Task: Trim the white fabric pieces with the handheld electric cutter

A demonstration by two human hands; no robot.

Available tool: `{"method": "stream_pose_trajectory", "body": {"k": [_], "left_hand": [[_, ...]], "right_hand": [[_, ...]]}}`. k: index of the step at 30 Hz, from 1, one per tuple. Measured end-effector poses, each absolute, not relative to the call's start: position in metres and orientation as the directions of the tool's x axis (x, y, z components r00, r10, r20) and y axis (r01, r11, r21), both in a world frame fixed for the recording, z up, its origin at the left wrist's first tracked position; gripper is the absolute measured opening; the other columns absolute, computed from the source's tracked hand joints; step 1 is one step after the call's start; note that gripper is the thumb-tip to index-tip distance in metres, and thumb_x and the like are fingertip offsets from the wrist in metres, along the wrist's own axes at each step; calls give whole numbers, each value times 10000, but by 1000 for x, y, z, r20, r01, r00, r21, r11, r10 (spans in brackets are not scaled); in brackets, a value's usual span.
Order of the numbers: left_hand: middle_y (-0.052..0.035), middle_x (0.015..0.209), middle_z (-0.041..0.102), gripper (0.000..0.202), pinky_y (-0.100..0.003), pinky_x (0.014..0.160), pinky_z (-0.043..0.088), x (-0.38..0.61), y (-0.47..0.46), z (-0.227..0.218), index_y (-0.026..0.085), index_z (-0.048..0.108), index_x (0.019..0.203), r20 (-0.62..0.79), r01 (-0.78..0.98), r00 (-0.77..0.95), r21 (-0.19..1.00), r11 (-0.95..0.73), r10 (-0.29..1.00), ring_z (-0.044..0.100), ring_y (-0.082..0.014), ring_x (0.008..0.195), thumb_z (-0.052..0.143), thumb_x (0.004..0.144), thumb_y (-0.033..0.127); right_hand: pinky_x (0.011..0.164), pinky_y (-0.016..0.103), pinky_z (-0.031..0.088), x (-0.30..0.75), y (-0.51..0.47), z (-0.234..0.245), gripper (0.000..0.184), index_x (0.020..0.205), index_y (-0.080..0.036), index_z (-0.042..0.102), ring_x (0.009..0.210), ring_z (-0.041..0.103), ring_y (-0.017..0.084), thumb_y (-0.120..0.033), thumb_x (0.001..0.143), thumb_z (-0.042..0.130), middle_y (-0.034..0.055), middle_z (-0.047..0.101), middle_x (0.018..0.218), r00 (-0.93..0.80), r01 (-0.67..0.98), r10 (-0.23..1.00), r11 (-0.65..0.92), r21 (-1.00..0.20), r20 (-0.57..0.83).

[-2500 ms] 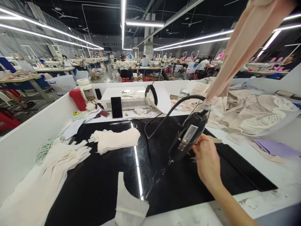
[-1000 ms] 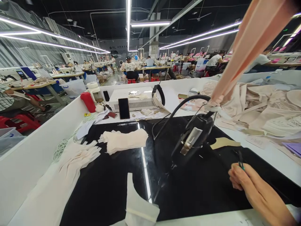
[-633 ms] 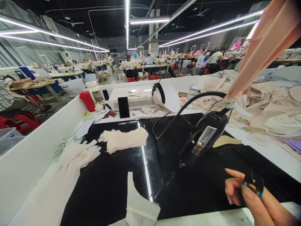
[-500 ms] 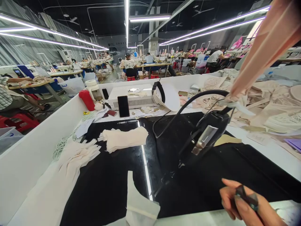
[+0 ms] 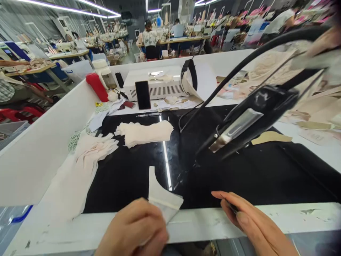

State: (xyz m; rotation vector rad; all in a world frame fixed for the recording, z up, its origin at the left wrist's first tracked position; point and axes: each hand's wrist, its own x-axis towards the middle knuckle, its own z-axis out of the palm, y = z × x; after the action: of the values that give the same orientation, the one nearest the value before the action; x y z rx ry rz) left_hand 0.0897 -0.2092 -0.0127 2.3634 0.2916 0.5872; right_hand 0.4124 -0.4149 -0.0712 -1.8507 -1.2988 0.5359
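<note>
1. Nearest, the left hand (image 5: 135,227) is blurred at the front edge of the counter (image 5: 213,224), its fingers curled; whether they grip anything I cannot tell.
2. The right hand (image 5: 254,222) pinches a small dark tool (image 5: 231,206) between thumb and fingers, partly hidden.
3. Between the hands, nearer the left, a pale curved cloth piece (image 5: 163,193) lies partly on a black board (image 5: 125,185), its lower end over the counter's white edge.
4. At the left, a long heap of pale cloth (image 5: 77,177) overlaps the board.
5. Over the board's right half slants a black device (image 5: 255,115) with a metal plate and a thick cable.
6. Farther in, a cream cloth stack (image 5: 149,133) lies on the board.
7. Behind the board, a phone (image 5: 143,95) leans upright against a white vented box (image 5: 162,85).
8. In the background, people sit at work.
</note>
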Motion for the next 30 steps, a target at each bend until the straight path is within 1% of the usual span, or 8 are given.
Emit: {"method": "stream_pose_trajectory", "body": {"k": [3, 7, 11, 14, 19, 23, 27, 30], "left_hand": [[-83, 1093, 809, 190, -358, 923, 724, 125, -203, -15, 182, 736, 1192, 412, 140, 849, 431, -892, 332, 800, -227, 991, 549, 1209, 157], [-128, 1223, 819, 184, -442, 1037, 725, 152, -197, -28, 125, 734, 1287, 416, 239, 857, 200, -950, 303, 818, -287, 1130, 595, 1206, 216], [-123, 1238, 794, 51, -466, 1070, 719, 154, -192, -37, 163, 735, 1117, 312, 244, 891, 283, -927, 330, 805, -304, 1180, 778, 1091, 153], [-82, 1182, 777, 135, -505, 1171, 673, 153, -190, -39, 190, 684, 1032, 291, 214, 895, 383, -899, 337, 803, -267, 1146, 762, 1074, 88], [-29, 1051, 749, 149, -546, 1261, 599, 152, -188, -44, 194, 622, 1037, 336, 144, 899, 377, -915, 280, 772, -212, 988, 629, 1147, 93], [-8, 1036, 768, 173, -491, 1310, 547, 150, -188, -44, 193, 615, 1102, 378, 84, 896, 369, -926, 232, 768, -178, 1005, 500, 1221, 142], [5, 972, 769, 278, -469, 1360, 481, 148, -189, -42, 199, 615, 1041, 386, 52, 898, 384, -922, 212, 763, -163, 981, 443, 1259, 211], [4, 943, 761, 232, -445, 1322, 513, 146, -187, -39, 190, 655, 1081, 352, 81, 897, 460, -884, 266, 745, -164, 884, 542, 1248, 303]], "right_hand": [[1024, 368, 709, 403, -408, -67, 450, 1480, -414, 818, 1150, 908, 283, -584, 1149, 567, 57, 884, 1386, 360, 557, 932, -182, -810, 37], [1216, 412, 622, 379, -395, -59, 536, 1491, -393, 814, 1398, 808, 286, -671, 1166, 492, 41, 821, 1524, 413, 465, 902, -325, -823, -123], [1271, 440, 596, 364, -384, -54, 612, 1484, -376, 820, 1508, 731, 310, -749, 1148, 469, 41, 804, 1554, 422, 388, 887, -364, -847, -187], [1232, 414, 631, 360, -377, -54, 611, 1478, -375, 820, 1481, 749, 314, -768, 1127, 511, 55, 809, 1543, 408, 339, 892, -346, -875, -195], [1007, 317, 718, 361, -365, -63, 618, 1490, -340, 810, 1215, 854, 275, -752, 1041, 704, 91, 819, 1511, 377, 226, 890, -358, -906, -258], [837, 300, 706, 362, -350, -67, 595, 1497, -306, 806, 921, 828, 227, -671, 1030, 745, 91, 884, 1313, 264, 323, 934, -322, -890, -242], [812, 289, 645, 354, -333, -59, 369, 1161, -269, 895, 839, 785, 215, -570, 1036, 721, 39, 887, 1024, 228, 366, 949, -290, -884, -217], [757, 258, 588, 349, -326, -50, 337, 888, -259, 827, 790, 742, 195, -509, 1050, 670, 0, 802, 827, 220, 363, 957, -259, -895, -187]]}}
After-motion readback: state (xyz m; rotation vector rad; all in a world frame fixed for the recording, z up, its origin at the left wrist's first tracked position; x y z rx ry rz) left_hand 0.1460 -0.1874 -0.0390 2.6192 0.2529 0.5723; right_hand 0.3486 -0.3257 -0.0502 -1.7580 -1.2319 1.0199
